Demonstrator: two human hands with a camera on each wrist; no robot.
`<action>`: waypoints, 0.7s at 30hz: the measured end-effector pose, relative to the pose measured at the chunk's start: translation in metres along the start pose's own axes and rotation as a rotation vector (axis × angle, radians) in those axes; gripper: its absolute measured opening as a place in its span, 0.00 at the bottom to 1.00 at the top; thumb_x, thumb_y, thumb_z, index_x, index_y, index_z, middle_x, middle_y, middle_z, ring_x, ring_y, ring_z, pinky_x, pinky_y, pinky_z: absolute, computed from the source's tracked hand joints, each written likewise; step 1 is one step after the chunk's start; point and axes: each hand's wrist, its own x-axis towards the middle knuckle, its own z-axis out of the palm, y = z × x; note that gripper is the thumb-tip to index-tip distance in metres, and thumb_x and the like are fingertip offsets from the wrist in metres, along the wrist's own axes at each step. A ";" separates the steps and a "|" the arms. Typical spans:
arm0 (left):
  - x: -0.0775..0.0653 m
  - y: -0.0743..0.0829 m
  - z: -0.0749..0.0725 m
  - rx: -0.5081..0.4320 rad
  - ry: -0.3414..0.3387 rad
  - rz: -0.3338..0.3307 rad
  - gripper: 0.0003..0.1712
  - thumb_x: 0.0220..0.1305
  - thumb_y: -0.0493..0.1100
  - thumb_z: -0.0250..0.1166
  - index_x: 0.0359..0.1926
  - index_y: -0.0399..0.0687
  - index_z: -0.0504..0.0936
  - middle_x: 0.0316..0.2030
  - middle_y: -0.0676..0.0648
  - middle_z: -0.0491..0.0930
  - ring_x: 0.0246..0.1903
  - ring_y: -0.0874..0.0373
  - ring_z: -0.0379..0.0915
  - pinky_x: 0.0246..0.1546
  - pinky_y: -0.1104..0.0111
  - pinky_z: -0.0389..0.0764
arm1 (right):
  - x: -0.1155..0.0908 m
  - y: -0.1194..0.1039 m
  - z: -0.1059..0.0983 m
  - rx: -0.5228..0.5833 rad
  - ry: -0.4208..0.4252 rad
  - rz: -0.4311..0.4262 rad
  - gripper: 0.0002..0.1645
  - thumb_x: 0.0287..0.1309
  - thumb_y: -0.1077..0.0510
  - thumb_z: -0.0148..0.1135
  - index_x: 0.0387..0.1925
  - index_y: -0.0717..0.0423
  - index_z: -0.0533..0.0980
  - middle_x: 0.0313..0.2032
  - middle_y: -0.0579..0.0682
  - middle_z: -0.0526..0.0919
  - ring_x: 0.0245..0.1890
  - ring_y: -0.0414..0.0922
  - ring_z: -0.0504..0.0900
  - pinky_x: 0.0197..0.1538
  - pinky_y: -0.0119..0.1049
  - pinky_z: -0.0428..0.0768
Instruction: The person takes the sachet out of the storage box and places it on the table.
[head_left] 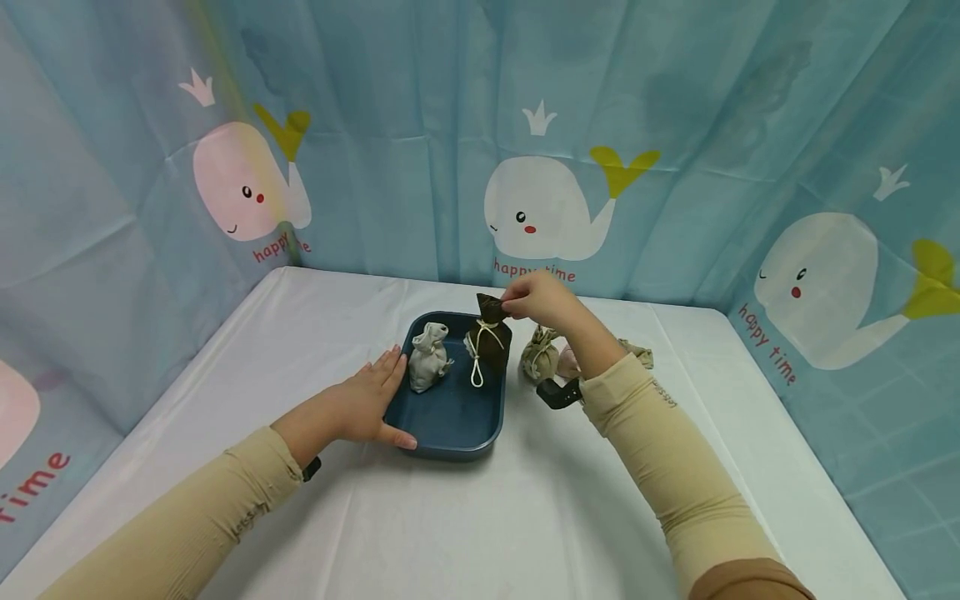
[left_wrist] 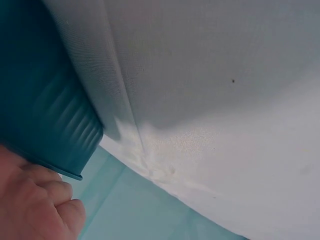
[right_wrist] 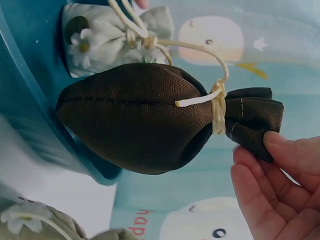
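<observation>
My right hand (head_left: 543, 300) pinches the gathered top of a dark brown drawstring pouch (head_left: 489, 343) between thumb and fingers. The pouch hangs upright at the right side of a blue rectangular tub (head_left: 450, 425), overlapping its inside in the head view. Its cream cord is tied round the neck, with a loop dangling. Inside the tub, at the left, stands a pale grey pouch (head_left: 430, 360); white flowers show on it in the right wrist view. Along the tub's left rim lies my left hand (head_left: 367, 400), fingers straight and thumb spread toward the near corner.
Right of the tub stands an olive-beige pouch (head_left: 540, 357). A pinkish pouch (head_left: 568, 364) and another beige one (head_left: 637, 353) are partly hidden behind my right forearm. White cloth covers the table (head_left: 300, 333), and a blue whale-print curtain (head_left: 390, 167) hangs around its back and sides.
</observation>
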 end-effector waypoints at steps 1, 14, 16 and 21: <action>0.000 0.000 0.000 0.000 0.000 0.001 0.77 0.34 0.85 0.51 0.70 0.35 0.37 0.70 0.37 0.31 0.69 0.44 0.28 0.64 0.49 0.46 | -0.002 0.000 -0.002 0.013 0.007 -0.004 0.07 0.58 0.59 0.59 0.34 0.57 0.81 0.34 0.52 0.83 0.37 0.48 0.83 0.45 0.41 0.78; 0.000 0.000 0.000 0.012 -0.001 0.000 0.77 0.33 0.85 0.51 0.70 0.34 0.37 0.70 0.38 0.31 0.69 0.45 0.27 0.64 0.48 0.45 | -0.031 0.001 -0.029 0.033 0.051 -0.057 0.08 0.59 0.60 0.59 0.34 0.60 0.81 0.35 0.54 0.81 0.38 0.47 0.82 0.44 0.36 0.78; 0.000 0.000 0.000 0.015 -0.001 0.000 0.77 0.33 0.85 0.50 0.70 0.35 0.36 0.70 0.38 0.31 0.69 0.45 0.28 0.64 0.49 0.45 | -0.035 0.002 -0.033 0.034 0.049 -0.059 0.08 0.59 0.60 0.59 0.35 0.60 0.81 0.35 0.54 0.81 0.38 0.48 0.82 0.44 0.37 0.78; 0.000 -0.001 0.000 0.016 -0.004 0.001 0.77 0.33 0.86 0.50 0.70 0.35 0.36 0.70 0.38 0.30 0.69 0.45 0.28 0.65 0.49 0.45 | -0.045 0.005 -0.040 0.035 0.041 -0.064 0.08 0.58 0.61 0.59 0.35 0.62 0.81 0.34 0.55 0.82 0.39 0.52 0.82 0.45 0.40 0.78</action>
